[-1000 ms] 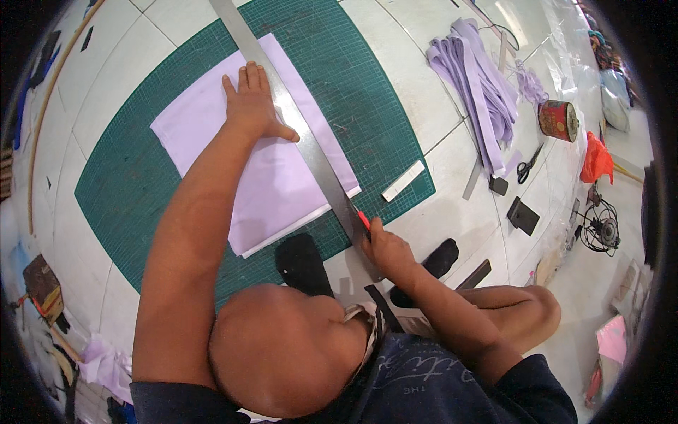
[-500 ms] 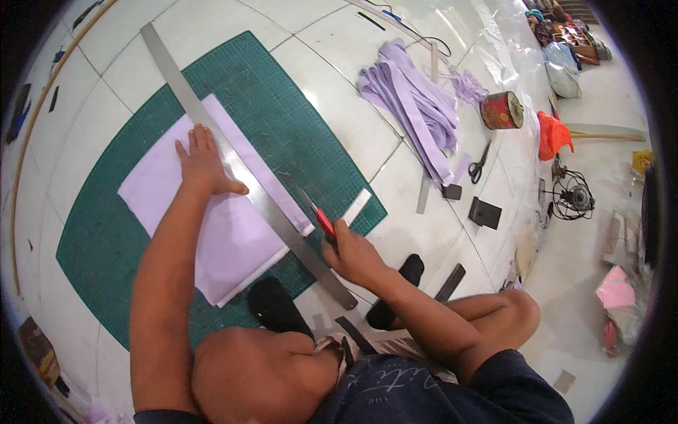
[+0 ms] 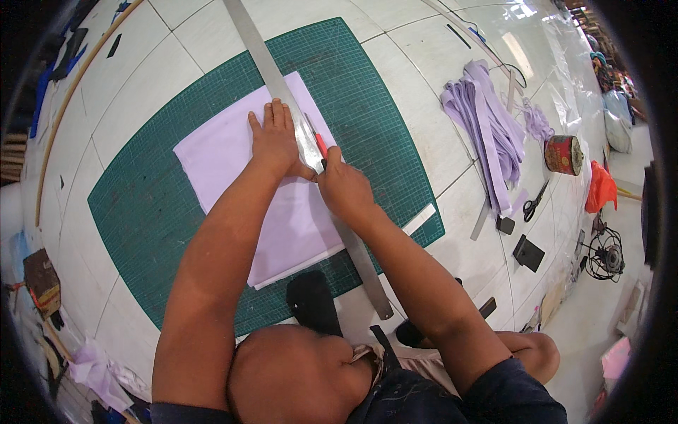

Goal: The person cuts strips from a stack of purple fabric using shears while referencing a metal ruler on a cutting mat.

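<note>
Long ruler [image 3: 308,147] lay across purple cloth [image 3: 296,220]

The cloth was light, flat and layered, lying a bit turned on the green mat [image 3: 374,148]. The shiny metal ruler slanted over it, poking out past both ends. The red cutter [image 3: 321,145] pointed away, close by the ruler's right edge

A white tiled floor [image 3: 417,71] carries a green cutting mat [image 3: 381,113], lilac fabric [image 3: 289,219] lying on it. Right of the mat lie bundled lilac strips [image 3: 487,131], a red tin [image 3: 563,155], black scissors [image 3: 531,206] and, nearer, a black block [image 3: 529,254].

Mat [image 3: 141,212] open left of cloth [image 3: 293,233]; ruler [image 3: 260,53], left hand [image 3: 275,146], right hand [image 3: 346,189] crowd cloth's right side.
</note>
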